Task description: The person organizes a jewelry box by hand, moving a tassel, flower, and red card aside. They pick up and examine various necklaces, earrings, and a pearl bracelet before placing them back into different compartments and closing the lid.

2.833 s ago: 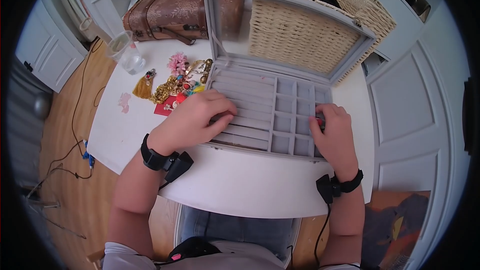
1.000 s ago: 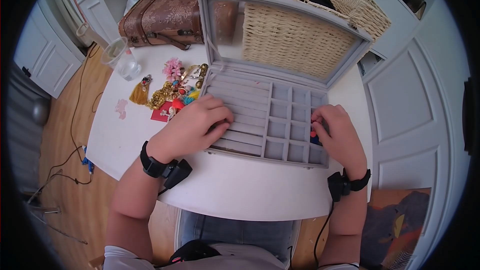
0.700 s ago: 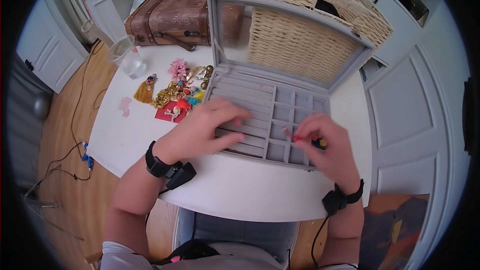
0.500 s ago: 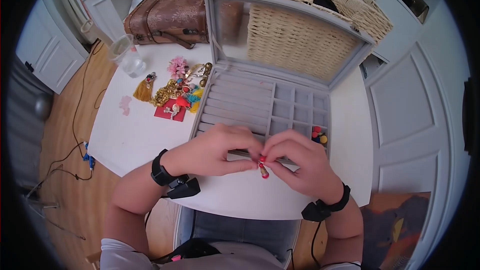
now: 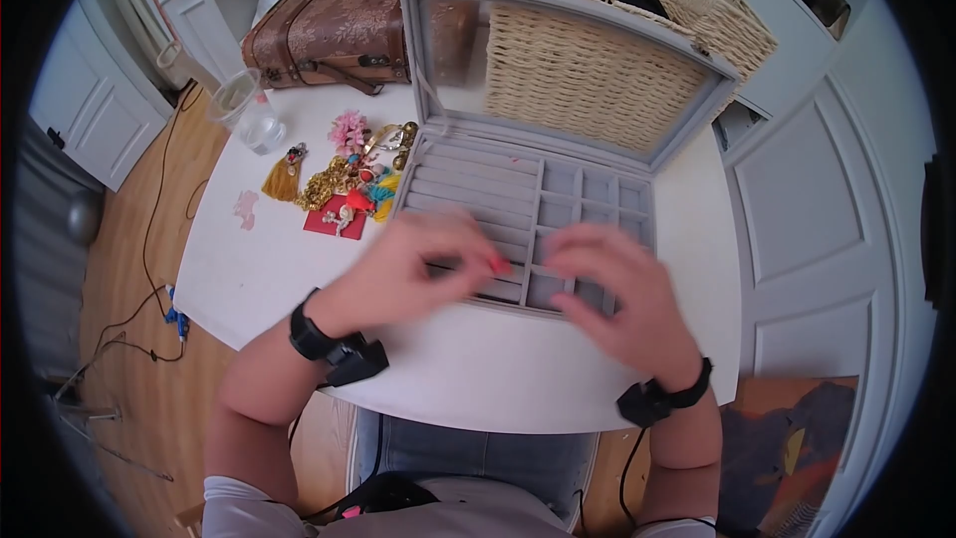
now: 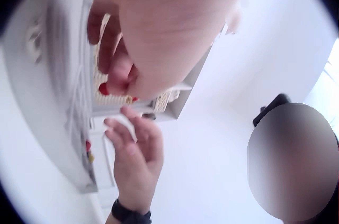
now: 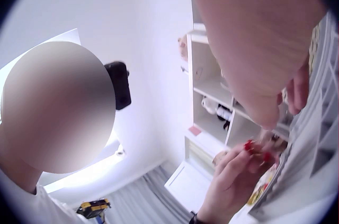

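My left hand (image 5: 393, 264) pinches a small red-and-gold jewellery piece (image 7: 249, 145) between thumb and fingertips, over the front of a grey jewellery box (image 5: 570, 6). Its fingers are blurred by motion. Facing it across the dividers, my right hand (image 5: 632, 304) has its thumb and fingers spread, with nothing seen between them. The box's glass lid stands raised. Padded ring rolls (image 5: 473, 184) fill its left part, and small square compartments (image 5: 562, 179) its right. Red and yellow pieces (image 6: 89, 147) lie in a compartment that my right hand hides in the head view.
Left of the box lie a gold chain (image 5: 321, 186), a yellow tassel (image 5: 279, 181), a pink flower (image 5: 349, 130) and a red card (image 5: 317, 225). Behind stand a clear cup (image 5: 261, 130), a brown case (image 5: 334, 30) and a woven basket (image 5: 568, 70).
My right hand took the red-and-gold piece from the right compartments and brought it to my left hand at the box's front. Now the hands have parted, and the left holds it.
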`<state>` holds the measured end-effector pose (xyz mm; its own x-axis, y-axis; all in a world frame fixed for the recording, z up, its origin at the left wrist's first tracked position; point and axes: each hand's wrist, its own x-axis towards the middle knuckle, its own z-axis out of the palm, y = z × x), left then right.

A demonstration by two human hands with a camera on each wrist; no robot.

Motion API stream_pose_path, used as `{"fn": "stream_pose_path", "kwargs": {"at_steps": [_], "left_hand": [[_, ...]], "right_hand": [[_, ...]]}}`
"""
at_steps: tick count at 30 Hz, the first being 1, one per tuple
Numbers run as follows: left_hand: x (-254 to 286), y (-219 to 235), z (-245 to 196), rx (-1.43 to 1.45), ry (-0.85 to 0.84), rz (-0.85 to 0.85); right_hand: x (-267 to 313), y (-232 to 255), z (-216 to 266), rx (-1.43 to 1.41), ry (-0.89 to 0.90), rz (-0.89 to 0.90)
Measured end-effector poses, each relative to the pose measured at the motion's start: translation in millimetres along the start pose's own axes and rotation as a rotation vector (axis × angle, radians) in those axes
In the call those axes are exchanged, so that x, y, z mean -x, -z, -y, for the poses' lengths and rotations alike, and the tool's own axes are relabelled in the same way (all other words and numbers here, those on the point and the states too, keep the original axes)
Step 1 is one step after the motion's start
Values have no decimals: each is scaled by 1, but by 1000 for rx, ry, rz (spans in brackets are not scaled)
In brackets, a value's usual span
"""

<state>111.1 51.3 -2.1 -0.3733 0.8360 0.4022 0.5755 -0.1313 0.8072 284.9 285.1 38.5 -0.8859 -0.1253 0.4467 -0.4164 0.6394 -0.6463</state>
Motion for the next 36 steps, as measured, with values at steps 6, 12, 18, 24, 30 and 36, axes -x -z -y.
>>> {"fn": "stream_pose_path", "kwargs": {"at_steps": [6, 12, 18, 24, 30, 36], "left_hand": [[19, 121, 13, -168, -114, -1329], [23, 133, 7, -338, -117, -1470], [16, 109, 25, -394, 163, -911], [10, 104, 35, -559, 116, -900], [7, 100, 26, -329, 220, -942], [14, 112, 32, -327, 192, -980]], "right_hand": [[21, 64, -43, 346, -230, -225], [32, 78, -30, 332, -517, 159], [34, 69, -35, 393, -552, 156], [33, 64, -39, 437, -550, 131], [30, 65, -39, 455, -531, 104], [29, 72, -43, 302, -493, 25]]}}
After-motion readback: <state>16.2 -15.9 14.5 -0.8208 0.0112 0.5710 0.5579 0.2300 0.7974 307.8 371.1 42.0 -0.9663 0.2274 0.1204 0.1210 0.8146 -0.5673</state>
